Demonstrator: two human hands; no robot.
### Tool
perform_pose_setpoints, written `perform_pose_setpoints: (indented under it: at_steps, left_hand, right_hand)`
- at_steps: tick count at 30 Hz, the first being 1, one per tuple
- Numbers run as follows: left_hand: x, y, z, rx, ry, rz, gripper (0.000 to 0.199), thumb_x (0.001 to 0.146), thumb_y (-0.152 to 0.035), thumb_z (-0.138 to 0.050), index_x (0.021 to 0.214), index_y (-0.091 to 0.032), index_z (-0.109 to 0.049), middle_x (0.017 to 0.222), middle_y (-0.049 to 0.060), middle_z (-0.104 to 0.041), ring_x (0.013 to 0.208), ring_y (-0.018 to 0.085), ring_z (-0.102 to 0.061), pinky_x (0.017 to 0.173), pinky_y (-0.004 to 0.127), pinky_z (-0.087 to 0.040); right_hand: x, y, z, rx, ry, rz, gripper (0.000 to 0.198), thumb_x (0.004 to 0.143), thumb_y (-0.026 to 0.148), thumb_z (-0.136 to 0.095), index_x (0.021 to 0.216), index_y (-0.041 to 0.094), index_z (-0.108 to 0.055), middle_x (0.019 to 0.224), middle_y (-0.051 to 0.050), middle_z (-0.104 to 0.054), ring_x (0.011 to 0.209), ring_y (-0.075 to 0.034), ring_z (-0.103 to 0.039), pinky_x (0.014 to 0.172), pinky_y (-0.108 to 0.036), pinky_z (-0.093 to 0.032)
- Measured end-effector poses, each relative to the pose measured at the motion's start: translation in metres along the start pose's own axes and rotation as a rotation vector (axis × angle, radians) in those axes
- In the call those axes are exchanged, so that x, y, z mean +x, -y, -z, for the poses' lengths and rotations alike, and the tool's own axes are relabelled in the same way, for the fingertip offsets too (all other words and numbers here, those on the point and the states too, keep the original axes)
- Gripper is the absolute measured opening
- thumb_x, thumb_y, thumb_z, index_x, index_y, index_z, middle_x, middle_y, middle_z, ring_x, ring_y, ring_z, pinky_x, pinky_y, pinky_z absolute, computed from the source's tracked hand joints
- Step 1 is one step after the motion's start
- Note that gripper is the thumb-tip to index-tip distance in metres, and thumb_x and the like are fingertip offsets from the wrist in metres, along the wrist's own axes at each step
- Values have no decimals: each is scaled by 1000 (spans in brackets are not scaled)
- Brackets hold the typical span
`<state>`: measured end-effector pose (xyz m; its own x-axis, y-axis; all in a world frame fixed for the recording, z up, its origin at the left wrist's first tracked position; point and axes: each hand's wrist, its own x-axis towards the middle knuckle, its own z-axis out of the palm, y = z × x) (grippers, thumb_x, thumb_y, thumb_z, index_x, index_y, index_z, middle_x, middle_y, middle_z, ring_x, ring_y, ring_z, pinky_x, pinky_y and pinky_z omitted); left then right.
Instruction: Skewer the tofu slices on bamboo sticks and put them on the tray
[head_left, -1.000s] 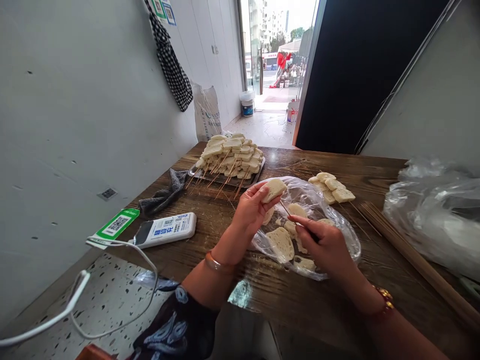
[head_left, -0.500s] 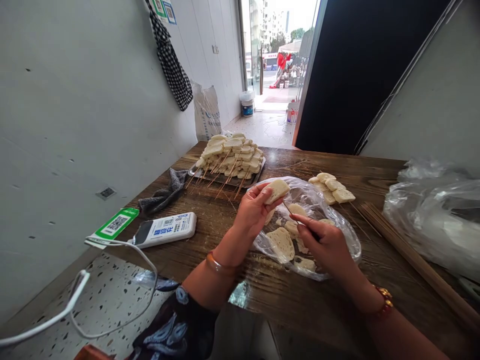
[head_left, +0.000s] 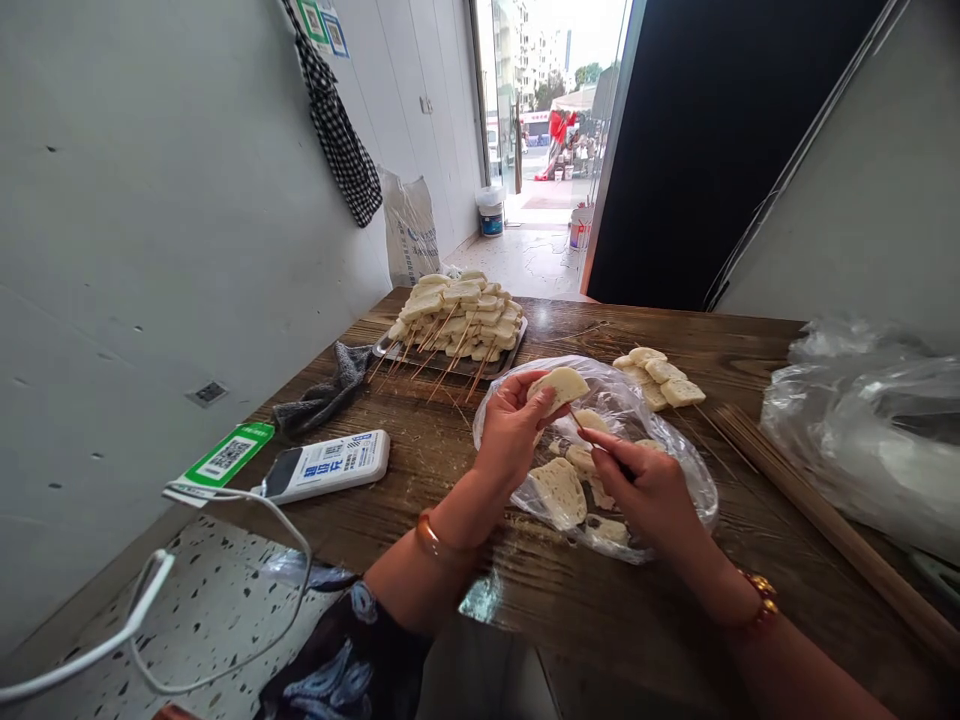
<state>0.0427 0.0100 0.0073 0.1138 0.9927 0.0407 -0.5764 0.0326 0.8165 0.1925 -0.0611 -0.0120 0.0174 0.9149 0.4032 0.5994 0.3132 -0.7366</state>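
The bread slice (head_left: 564, 388) is located above the far left part of an open plastic bag (head_left: 694, 460). Its long axis runs approximately left to right; the curved edge faces up and away from the person. The skewer (head_left: 577, 423) extends from the right hand (head_left: 651, 488) obliquely up and left, its far end meeting the slice's lower edge; depth of entry cannot be determined.

Hands: the left hand (head_left: 516, 412) is clamped on the slice between thumb and fingers; the right hand grips the skewer. The hands are apart from each other.

Containers: the bag, spread on the counter (head_left: 427, 470), contains loose slices (head_left: 559, 492). The metal tray (head_left: 519, 356) carries a stacked pile of skewered slices (head_left: 461, 308), sticks projecting mostly toward the person.

Appearance: the held slice is pale cream, flat and round-edged, with small surface marks.
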Motion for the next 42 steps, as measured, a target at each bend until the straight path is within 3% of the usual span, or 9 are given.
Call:
perform_pose_setpoints:
  at_steps: [17,24,28,32,37,42]
  left_hand:
    - [-10,4,-8,57,62,-3,35,67,-30,-81,92,-13,-63,94,6,-68,89,20,-66,83,39,-56]
    - [-9,-11,-4,-24,66,86,54,71,-41,-77,117,-19,-60,93,5,-68,84,18,-66,75,33,-55]
    - [-13,-13,-5,-54,218,152,42,72,-41,-77,103,-13,-69,91,8,-70,84,20,-67,83,36,-53]
    - [-14,-11,-5,-40,241,89,33,73,-38,-76,96,-14,-71,89,7,-71,86,21,-67,90,38,-50]
    - [-12,-9,-2,79,181,17,32,73,-39,-76,96,-18,-73,92,7,-72,88,23,-65,85,34,-49]
    - [-15,-8,-4,75,200,-9,35,74,-41,-74,97,-16,-73,91,7,-71,85,21,-63,80,32,-47]
  right_hand:
    - [3,0,-1,97,0,-100,38,89,35,-52,114,15,-72,61,-2,-66,53,-15,-58,49,-25,-45]
    - [0,-5,0,180,53,-142,37,90,37,-54,116,18,-71,55,3,-58,50,-11,-51,50,-22,-44]
    - [-2,-5,-1,144,64,-166,36,88,38,-56,115,19,-72,56,3,-57,50,-11,-50,49,-22,-43]
    - [-2,-9,1,210,104,-227,38,88,42,-57,114,19,-73,55,3,-56,47,-10,-48,45,-21,-41]
    - [0,-13,4,174,111,-229,33,85,43,-61,101,20,-77,61,-1,-65,55,-14,-58,48,-23,-46]
    - [0,-12,5,96,46,-178,28,84,43,-62,95,23,-78,66,-1,-69,57,-15,-62,52,-25,-49]
